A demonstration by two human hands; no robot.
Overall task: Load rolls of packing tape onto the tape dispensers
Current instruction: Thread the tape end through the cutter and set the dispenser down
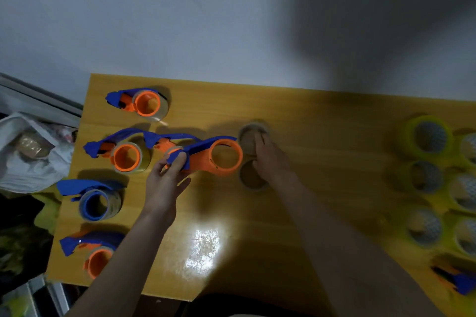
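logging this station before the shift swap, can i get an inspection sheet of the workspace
surface: yellow wooden table, glare patch near front edge
job's things: empty orange-and-blue plastic tape dispenser at centre; loaded dispensers at left; two brownish tape rolls at centre; yellow-green tape rolls at right
clutter: white plastic bag off the table's left edge
grippers: left hand holds the empty dispenser's blue end; right hand rests on the brownish rolls
cables: nothing seen
surroundings: pale wall

No text, label, brand or number can be read on anything in view.
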